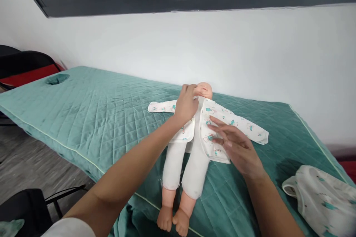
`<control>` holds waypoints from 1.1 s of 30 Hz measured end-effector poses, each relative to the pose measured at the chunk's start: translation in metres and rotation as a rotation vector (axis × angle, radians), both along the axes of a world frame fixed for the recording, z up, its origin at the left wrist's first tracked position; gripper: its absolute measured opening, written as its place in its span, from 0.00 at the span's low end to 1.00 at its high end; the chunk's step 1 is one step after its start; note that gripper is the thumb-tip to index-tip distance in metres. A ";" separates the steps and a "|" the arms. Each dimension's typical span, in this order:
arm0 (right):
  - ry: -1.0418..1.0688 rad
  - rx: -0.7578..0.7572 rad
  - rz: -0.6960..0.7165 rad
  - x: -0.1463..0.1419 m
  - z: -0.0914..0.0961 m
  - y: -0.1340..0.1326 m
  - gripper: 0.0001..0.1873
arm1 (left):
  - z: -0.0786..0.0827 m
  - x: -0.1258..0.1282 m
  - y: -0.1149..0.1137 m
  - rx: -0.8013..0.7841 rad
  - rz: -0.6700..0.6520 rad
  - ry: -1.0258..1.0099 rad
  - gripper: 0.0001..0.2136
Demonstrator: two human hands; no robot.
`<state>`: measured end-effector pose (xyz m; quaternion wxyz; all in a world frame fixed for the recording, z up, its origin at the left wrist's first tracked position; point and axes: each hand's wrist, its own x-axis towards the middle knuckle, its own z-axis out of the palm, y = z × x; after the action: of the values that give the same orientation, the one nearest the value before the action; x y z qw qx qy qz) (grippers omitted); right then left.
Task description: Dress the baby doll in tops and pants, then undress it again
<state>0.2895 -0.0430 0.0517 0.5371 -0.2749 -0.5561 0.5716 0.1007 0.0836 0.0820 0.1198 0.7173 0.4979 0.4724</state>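
Note:
A baby doll (pixel 196 168) lies on its back, head away from me, with bare feet and white padded legs. It is dressed in a white baby shirt (pixel 215 133) with a small teal print, the front unfastened and its sleeves spread out to both sides. At the collar beside the doll's neck, my left hand (pixel 187 104) has curled fingers closed on the shirt's edge; the fingertips are partly hidden. My right hand (pixel 239 145) is over the front panel on the right, its fingers apart and holding nothing.
Under the doll is a bed with a green quilted cover (pixel 111 118) and a face hole (pixel 57 79). A bundled printed garment (pixel 324 200) lies at the lower right. A white wall (pixel 172 48) runs behind; a black chair (pixel 26 211) stands at the lower left.

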 end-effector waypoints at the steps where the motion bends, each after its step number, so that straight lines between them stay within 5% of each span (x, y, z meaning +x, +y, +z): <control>1: 0.025 0.019 -0.066 0.001 -0.001 0.002 0.12 | -0.007 -0.008 -0.007 0.010 0.009 -0.078 0.18; 5: 0.060 0.098 -0.208 0.006 -0.006 0.010 0.13 | -0.047 -0.048 -0.052 0.002 0.059 -0.222 0.11; 9: -0.113 0.171 -0.285 0.000 -0.016 0.014 0.12 | -0.083 -0.086 -0.104 -0.261 0.108 -0.326 0.09; 14: -0.350 0.232 -0.389 -0.008 -0.034 0.010 0.17 | -0.092 -0.103 -0.142 -0.335 -0.079 -0.144 0.11; 23: -0.642 0.047 -0.627 -0.006 -0.056 -0.065 0.32 | -0.089 -0.100 -0.143 -0.302 -0.013 0.217 0.11; 33: -0.910 0.301 -0.803 -0.018 -0.059 -0.066 0.08 | -0.084 -0.087 -0.117 -0.205 -0.085 0.397 0.06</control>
<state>0.2716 -0.1088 -0.0071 0.4524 -0.5995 -0.6569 0.0663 0.0141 -0.0329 -0.0021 0.1116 0.8007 0.5263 0.2636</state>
